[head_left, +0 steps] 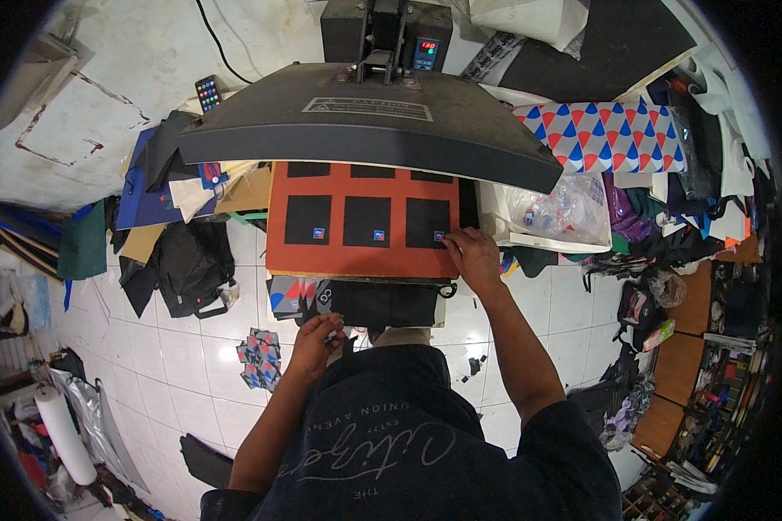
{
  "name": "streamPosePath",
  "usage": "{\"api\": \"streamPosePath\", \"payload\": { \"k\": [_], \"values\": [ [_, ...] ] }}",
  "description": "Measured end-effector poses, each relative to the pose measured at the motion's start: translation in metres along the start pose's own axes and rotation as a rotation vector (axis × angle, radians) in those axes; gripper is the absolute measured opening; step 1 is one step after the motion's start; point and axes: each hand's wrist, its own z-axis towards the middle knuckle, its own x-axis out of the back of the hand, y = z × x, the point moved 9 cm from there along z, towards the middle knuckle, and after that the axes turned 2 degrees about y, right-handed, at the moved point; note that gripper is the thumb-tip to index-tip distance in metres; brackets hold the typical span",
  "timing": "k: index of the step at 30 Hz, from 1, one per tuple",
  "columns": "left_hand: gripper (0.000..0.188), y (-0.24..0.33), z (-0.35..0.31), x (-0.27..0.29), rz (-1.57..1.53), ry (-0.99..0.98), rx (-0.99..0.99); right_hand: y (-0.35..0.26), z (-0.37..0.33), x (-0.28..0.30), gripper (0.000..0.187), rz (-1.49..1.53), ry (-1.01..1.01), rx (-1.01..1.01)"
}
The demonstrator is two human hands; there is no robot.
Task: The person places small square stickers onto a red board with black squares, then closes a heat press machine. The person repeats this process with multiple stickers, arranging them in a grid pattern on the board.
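Observation:
In front of me lies an orange-red pad point(382, 260) with rows of black fabric rectangles. Three nearer ones show fully: left point(307, 213), middle point(367, 213) and right point(424, 213). Each bears a small blue-and-red transfer near its lower right corner. My right hand point(475, 258) reaches over the pad's right edge, its fingertips pinched at the transfer point(440, 236) on the right rectangle. Closer to my body, my left hand point(321, 334) is closed around dark scissors point(308, 307), blades pointing away from me. Above the pad hangs the raised heat press plate point(365, 143).
A white bin point(573, 234) with clear plastic inside stands right of the pad. Patterned red, blue and grey sheets point(604, 139) lie behind it. A phone point(208, 93) rests at the back left. Patterned scraps point(260, 358) and a black bag point(193, 269) are on the left.

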Motion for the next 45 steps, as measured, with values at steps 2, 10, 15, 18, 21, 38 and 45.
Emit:
{"api": "streamPosePath", "payload": {
  "k": [2,10,15,18,21,38,45],
  "values": [
    [0.016,0.0,0.0,0.0,-0.005,-0.006,0.001,-0.004,0.002,0.006,0.011,-0.004,0.034,0.006],
    [0.016,0.003,-0.002,-0.002,0.007,-0.002,-0.005,-0.003,0.001,0.006,0.012,0.013,0.025,-0.004],
    [0.02,-0.006,0.005,0.005,0.048,-0.037,-0.008,0.002,0.0,-0.001,0.026,0.002,-0.08,-0.053],
    [0.019,-0.007,0.006,0.006,0.054,-0.053,-0.009,-0.001,0.009,-0.003,0.028,0.01,-0.17,-0.039],
    [0.02,-0.004,0.004,0.002,0.052,-0.041,-0.008,0.0,0.014,-0.007,0.028,0.016,-0.243,-0.022],
    [0.019,-0.008,0.009,0.01,0.046,-0.051,-0.017,-0.001,0.006,-0.003,0.023,-0.019,-0.05,0.01],
    [0.016,-0.005,0.008,0.007,0.052,-0.06,-0.011,0.001,0.006,-0.006,0.024,-0.047,-0.099,-0.022]
  ]
}}
